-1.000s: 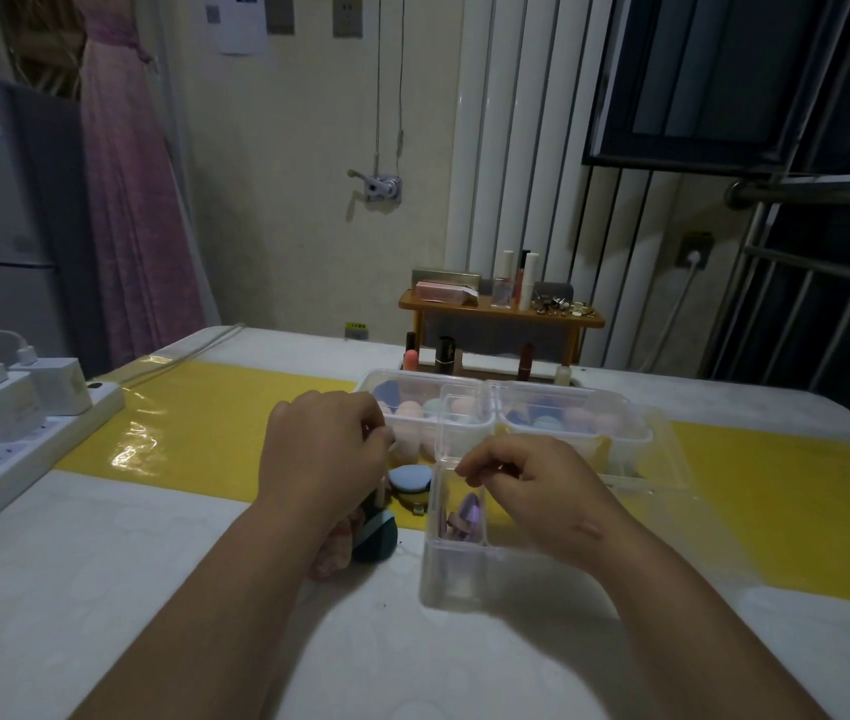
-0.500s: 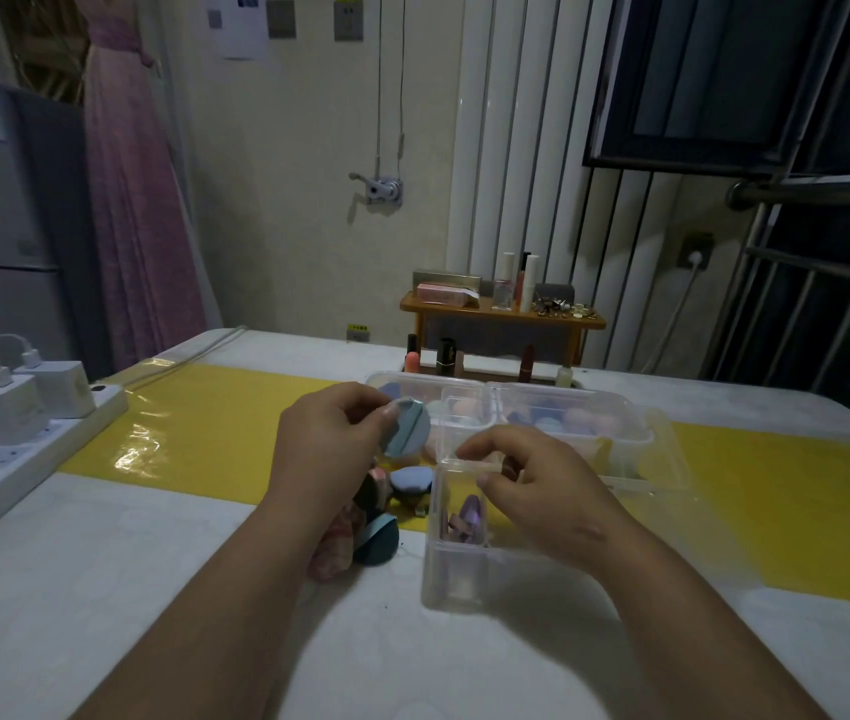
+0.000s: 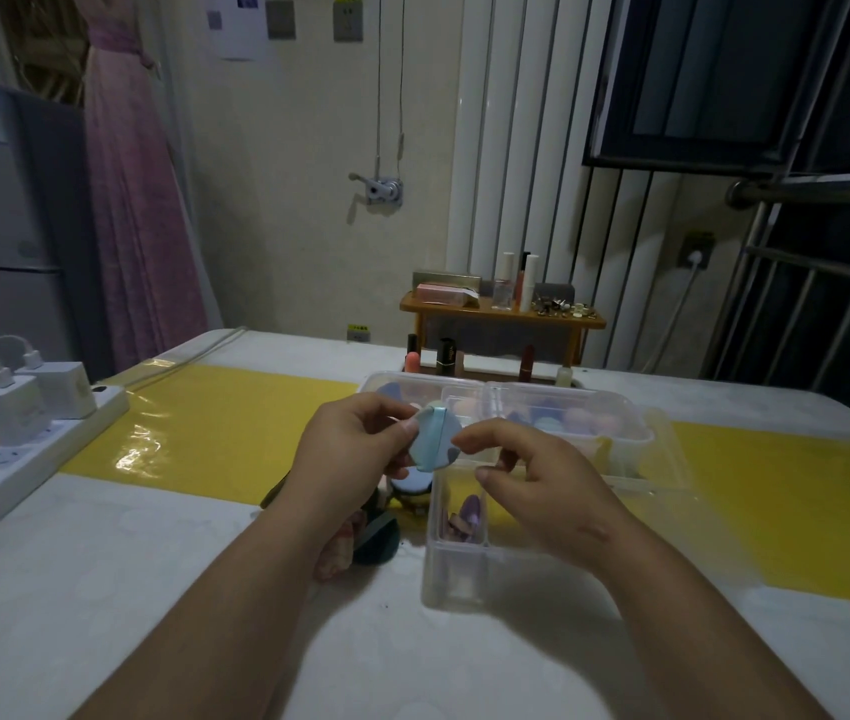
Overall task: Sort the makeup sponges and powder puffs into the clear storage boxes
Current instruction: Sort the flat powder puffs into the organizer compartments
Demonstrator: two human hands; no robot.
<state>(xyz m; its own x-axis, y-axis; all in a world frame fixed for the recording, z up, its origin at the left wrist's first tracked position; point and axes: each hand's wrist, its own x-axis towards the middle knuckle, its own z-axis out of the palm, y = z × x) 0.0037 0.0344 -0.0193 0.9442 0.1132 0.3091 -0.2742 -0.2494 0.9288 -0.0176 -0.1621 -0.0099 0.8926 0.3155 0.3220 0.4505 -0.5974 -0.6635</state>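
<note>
The person holds a round blue powder puff up in the air between the two hands, with its flat face turned toward the camera and its ribbon band running nearly upright across it. The left hand pinches the puff by its left rim, thumb in front and fingers curled behind. The right hand comes in from the other side with curled fingers, and its forefinger reaches the puff's right rim. The thumb hangs lower and apart, so it cannot be told whether this hand truly grips the puff or only touches it.

The move probably turns on what lies beneath. The near clear box stands open on the bench just below the puff and a little to its right, on the person's side. Its left compartment already has a few small pieces in it (purple and pinkish, too dim to name). The far clear box sits just behind the puff and runs off to the right, with sponges showing inside.

Both hands are equally close to the puff, but the right hand hovers over the near box. A short drop down and toward the person would likely place the puff inside. Under the left wrist, loose pieces wait on the bench, among them a dark teal puff.
</note>
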